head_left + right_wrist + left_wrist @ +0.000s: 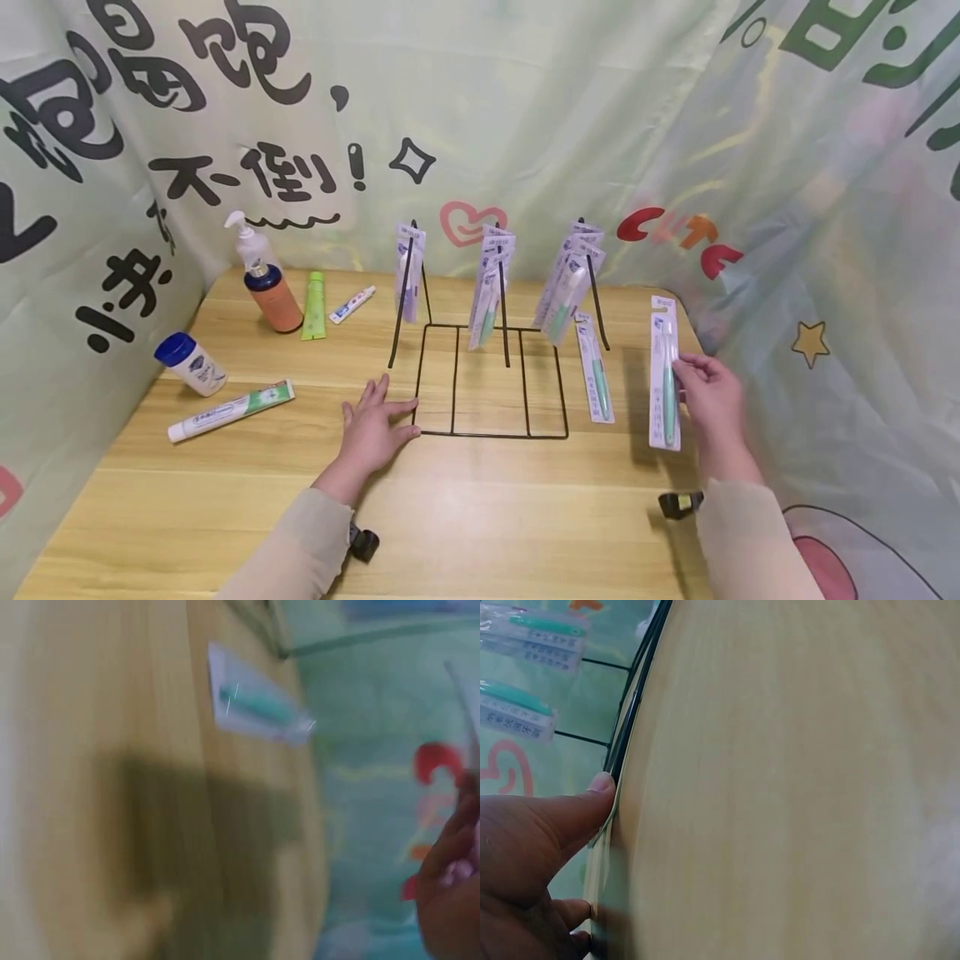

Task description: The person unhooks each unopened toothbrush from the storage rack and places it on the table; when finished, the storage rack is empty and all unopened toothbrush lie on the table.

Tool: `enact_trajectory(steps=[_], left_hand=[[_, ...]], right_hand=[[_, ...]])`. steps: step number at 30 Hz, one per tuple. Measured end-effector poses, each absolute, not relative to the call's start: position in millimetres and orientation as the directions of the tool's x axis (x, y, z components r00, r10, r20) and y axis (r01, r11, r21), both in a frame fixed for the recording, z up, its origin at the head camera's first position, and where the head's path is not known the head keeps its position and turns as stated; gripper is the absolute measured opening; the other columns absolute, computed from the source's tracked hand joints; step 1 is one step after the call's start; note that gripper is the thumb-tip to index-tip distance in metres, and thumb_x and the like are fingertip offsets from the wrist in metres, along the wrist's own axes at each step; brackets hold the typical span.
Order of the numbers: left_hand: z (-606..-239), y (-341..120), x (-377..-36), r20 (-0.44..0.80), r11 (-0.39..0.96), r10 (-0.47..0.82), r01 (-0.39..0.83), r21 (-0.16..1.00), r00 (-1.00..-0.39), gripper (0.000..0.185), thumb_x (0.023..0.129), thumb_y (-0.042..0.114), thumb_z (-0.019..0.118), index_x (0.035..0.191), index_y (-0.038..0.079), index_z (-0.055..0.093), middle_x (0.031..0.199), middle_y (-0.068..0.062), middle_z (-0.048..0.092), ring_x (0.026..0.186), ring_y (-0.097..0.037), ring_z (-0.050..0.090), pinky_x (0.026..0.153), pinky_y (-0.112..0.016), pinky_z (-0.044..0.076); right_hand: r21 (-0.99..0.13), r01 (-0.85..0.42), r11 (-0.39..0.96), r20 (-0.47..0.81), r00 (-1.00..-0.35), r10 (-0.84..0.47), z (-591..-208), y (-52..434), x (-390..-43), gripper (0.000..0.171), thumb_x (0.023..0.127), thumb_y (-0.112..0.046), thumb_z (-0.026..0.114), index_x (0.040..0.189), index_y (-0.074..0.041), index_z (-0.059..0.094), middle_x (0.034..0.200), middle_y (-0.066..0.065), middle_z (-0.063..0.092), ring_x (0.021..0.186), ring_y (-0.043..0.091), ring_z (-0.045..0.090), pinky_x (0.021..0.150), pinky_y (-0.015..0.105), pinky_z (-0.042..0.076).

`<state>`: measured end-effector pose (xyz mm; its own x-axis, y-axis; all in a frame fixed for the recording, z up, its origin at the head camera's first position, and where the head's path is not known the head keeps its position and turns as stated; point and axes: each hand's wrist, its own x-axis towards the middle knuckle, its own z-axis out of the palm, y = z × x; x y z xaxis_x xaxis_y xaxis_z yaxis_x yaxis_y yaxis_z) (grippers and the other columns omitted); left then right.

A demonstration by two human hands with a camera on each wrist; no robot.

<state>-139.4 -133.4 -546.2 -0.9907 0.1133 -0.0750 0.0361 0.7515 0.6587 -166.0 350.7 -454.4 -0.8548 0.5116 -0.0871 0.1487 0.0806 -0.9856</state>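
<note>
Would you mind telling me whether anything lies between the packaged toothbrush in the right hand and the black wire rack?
Yes: another green toothbrush in its pack lies flat on the wooden table, between the held packaged toothbrush and the black wire rack.

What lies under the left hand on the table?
The left hand rests flat on the table, fingertips touching the wire rack's base edge. Only bare wood shows around it; whatever the palm covers is hidden.

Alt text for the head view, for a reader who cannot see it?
A person's right hand holds a packaged toothbrush upright above a wooden table, while the left hand rests flat beside a black wire rack hung with similar packs.
</note>
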Motion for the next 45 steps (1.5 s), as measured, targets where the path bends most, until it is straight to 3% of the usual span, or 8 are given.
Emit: enact_trajectory(steps=[3, 8, 22, 26, 30, 36, 39, 45], left_hand=[[-546, -133, -139, -0.078, 0.752, 0.117, 0.037, 0.658, -0.990, 0.049, 0.090, 0.031, 0.085, 0.136, 0.017, 0.073, 0.174, -0.021, 0.016, 0.160, -0.046, 0.008, 0.117, -0.078, -0.012], [-546, -132, -140, -0.078, 0.754, 0.116, 0.036, 0.656, -0.990, 0.049, 0.090, 0.032, 0.085, 0.136, 0.017, 0.074, 0.174, -0.020, 0.016, 0.160, -0.046, 0.008, 0.117, -0.077, -0.012], [-544, -131, -140, -0.077, 0.746, 0.112, 0.032, 0.665, -0.991, 0.049, 0.090, 0.031, 0.085, 0.136, 0.017, 0.074, 0.174, -0.020, 0.017, 0.160, -0.046, 0.008, 0.118, -0.077, -0.012], [-543, -131, -138, -0.079, 0.746, 0.113, 0.032, 0.666, -0.990, 0.049, 0.090, 0.031, 0.085, 0.136, 0.017, 0.074, 0.174, -0.020, 0.017, 0.160, -0.046, 0.008, 0.118, -0.077, -0.012], [-542, -132, -137, -0.082, 0.745, 0.112, 0.029, 0.666, -0.990, 0.049, 0.090, 0.031, 0.085, 0.136, 0.017, 0.073, 0.174, -0.020, 0.016, 0.160, -0.046, 0.007, 0.118, -0.076, -0.013], [-543, -134, -138, -0.096, 0.744, 0.101, 0.011, 0.668, -0.990, 0.050, 0.090, 0.031, 0.085, 0.137, 0.017, 0.073, 0.175, -0.019, 0.014, 0.161, -0.044, 0.006, 0.118, -0.075, -0.015], [-543, -134, -139, -0.090, 0.750, 0.101, 0.016, 0.662, -0.991, 0.049, 0.090, 0.032, 0.085, 0.136, 0.017, 0.073, 0.175, -0.019, 0.015, 0.161, -0.045, 0.007, 0.118, -0.076, -0.013], [-540, -133, -140, -0.082, 0.757, 0.116, 0.035, 0.652, -0.990, 0.049, 0.091, 0.033, 0.085, 0.136, 0.017, 0.074, 0.173, -0.021, 0.017, 0.160, -0.046, 0.008, 0.117, -0.078, -0.010]], right_hand=[[-0.896, 0.353, 0.270, -0.177, -0.841, 0.511, -469, 365, -196, 0.033, 0.106, -0.027, 0.065, 0.131, -0.006, 0.069, 0.101, -0.007, 0.070, 0.084, 0.007, 0.061, 0.070, 0.020, 0.051], [-0.800, 0.409, 0.439, -0.160, -0.851, 0.500, -497, 368, -232, 0.041, 0.107, -0.024, 0.059, 0.137, 0.003, 0.066, 0.127, 0.018, 0.065, 0.101, 0.020, 0.058, 0.079, 0.026, 0.047], [-0.687, 0.406, 0.602, -0.105, -0.876, 0.472, -506, 354, -236, 0.037, 0.104, -0.018, 0.053, 0.128, 0.006, 0.068, 0.124, 0.026, 0.066, 0.109, 0.037, 0.061, 0.095, 0.049, 0.051], [-0.714, 0.254, 0.652, 0.042, -0.915, 0.401, -497, 323, -221, 0.034, 0.101, -0.014, 0.054, 0.123, 0.007, 0.071, 0.114, 0.026, 0.070, 0.101, 0.037, 0.064, 0.087, 0.045, 0.053], [-0.726, -0.104, 0.680, 0.292, -0.942, 0.167, -490, 272, -195, 0.018, 0.098, -0.002, 0.064, 0.108, 0.007, 0.075, 0.093, 0.021, 0.073, 0.080, 0.030, 0.066, 0.068, 0.028, 0.054], [-0.636, -0.619, 0.461, 0.570, -0.780, -0.260, -479, 180, -169, 0.012, 0.089, 0.011, 0.073, 0.101, 0.007, 0.074, 0.090, 0.017, 0.076, 0.076, 0.026, 0.071, 0.068, 0.027, 0.062], [-0.642, -0.674, 0.365, 0.564, -0.738, -0.371, -470, 139, -166, 0.019, 0.091, 0.005, 0.075, 0.110, 0.006, 0.073, 0.104, 0.018, 0.077, 0.092, 0.030, 0.074, 0.082, 0.034, 0.064], [-0.716, -0.630, 0.302, 0.507, -0.766, -0.396, -449, 79, -181, 0.046, 0.096, -0.005, 0.076, 0.138, 0.007, 0.060, 0.137, 0.021, 0.066, 0.124, 0.034, 0.065, 0.106, 0.043, 0.055]])
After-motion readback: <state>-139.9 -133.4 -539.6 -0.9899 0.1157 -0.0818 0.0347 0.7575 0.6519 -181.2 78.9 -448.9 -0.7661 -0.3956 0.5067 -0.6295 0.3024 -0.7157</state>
